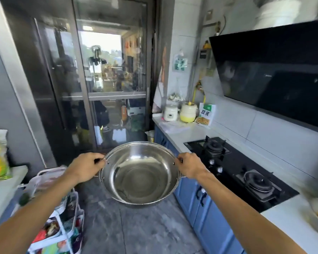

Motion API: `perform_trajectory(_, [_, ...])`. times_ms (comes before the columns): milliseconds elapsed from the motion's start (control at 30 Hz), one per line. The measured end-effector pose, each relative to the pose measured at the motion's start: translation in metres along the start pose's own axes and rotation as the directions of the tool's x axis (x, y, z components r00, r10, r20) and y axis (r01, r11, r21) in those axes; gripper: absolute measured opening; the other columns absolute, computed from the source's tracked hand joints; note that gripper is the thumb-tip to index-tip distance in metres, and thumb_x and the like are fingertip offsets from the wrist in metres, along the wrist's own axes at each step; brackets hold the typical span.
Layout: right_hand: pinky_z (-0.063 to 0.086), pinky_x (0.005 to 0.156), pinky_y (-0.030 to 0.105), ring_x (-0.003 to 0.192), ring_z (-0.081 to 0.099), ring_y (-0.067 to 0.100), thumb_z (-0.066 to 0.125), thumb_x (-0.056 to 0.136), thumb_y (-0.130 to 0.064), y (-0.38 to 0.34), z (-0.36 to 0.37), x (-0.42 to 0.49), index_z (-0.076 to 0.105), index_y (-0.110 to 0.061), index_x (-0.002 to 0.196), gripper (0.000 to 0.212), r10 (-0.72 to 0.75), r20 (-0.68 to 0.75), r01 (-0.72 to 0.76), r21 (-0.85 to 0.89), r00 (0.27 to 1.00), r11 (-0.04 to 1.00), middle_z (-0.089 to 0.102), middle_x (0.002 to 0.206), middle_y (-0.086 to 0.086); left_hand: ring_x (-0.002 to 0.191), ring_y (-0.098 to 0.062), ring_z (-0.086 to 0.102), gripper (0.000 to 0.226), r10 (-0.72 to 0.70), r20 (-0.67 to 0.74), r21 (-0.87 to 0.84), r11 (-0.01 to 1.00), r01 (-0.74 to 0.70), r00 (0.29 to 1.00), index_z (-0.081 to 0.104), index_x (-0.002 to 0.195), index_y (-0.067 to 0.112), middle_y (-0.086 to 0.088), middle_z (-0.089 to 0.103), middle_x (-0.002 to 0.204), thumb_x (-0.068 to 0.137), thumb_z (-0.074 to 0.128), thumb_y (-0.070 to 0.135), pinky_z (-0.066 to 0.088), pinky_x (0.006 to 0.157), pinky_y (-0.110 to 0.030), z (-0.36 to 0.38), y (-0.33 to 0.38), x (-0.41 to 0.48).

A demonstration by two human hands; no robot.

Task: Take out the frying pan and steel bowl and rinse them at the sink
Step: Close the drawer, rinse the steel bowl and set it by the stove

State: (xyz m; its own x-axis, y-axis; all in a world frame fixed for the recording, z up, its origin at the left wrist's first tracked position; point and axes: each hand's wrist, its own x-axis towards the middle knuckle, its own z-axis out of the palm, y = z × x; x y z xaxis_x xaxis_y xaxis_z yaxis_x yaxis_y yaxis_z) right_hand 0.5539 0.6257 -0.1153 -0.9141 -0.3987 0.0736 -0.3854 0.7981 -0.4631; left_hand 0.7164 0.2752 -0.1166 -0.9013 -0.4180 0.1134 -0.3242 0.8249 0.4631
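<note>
Bright daylight enters through the glass door (110, 85), whose panes carry reflections. Glare sits on the black range hood (275, 77). Frame edges bend with wide-angle distortion, and the side margins smear with motion blur.

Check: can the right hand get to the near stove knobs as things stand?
Probably not yet. The right hand is closed on a handle of the steel bowl, which the left hand holds too. The knobs sit unobstructed beside it, so it must let go first.

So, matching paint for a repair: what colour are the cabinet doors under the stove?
Blue cabinet doors with dark handles, seen in the head view.
</note>
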Motion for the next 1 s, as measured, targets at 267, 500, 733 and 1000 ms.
perform_trajectory(267, [0.059,0.075,0.042,0.081,0.071,0.035,0.054,0.104,-0.04,0.107,-0.007,0.052,0.072,-0.009,0.087,0.039,0.311,-0.157,-0.313,0.009,0.937,0.95,0.076,0.085,0.011,0.093,-0.018,0.073,0.019,0.296,0.174,-0.083,0.955,-0.286,0.939,0.082,0.111,0.032,0.008,0.081,0.107,0.103,0.065,0.037,0.057,0.083,-0.036,0.107,0.093,0.172])
perform_trajectory(500, [0.058,0.067,0.04,0.073,0.07,0.034,0.05,0.105,-0.04,0.194,-0.026,0.041,0.072,-0.016,0.089,0.036,0.575,-0.325,-0.596,0.044,0.75,0.802,0.075,0.082,0.008,0.087,-0.02,0.074,0.021,0.534,0.313,-0.14,0.844,-0.518,0.786,0.08,0.11,0.033,0.007,0.081,0.103,0.104,0.061,0.043,0.06,0.076,-0.038,0.2,0.211,0.273])
perform_trajectory(733, [0.053,0.068,0.036,0.083,0.071,0.037,0.051,0.106,-0.036,0.274,-0.044,-0.035,0.073,-0.013,0.093,0.034,0.75,-0.439,-0.805,0.096,0.494,0.586,0.076,0.093,0.012,0.097,-0.027,0.073,0.029,0.721,0.408,-0.265,0.68,-0.683,0.56,0.077,0.123,0.027,-0.003,0.077,0.114,0.103,0.062,0.042,0.058,0.082,-0.039,0.303,0.348,0.268])
perform_trajectory(1000, [0.044,0.065,0.039,0.086,0.068,0.042,0.055,0.104,-0.035,0.395,-0.056,-0.139,0.066,-0.018,0.079,0.032,0.805,-0.524,-0.891,0.172,0.278,0.42,0.073,0.09,0.016,0.089,-0.025,0.067,0.029,0.818,0.451,-0.351,0.529,-0.773,0.356,0.076,0.121,0.028,0.0,0.065,0.104,0.104,0.059,0.046,0.054,0.075,-0.036,0.423,0.486,0.201])
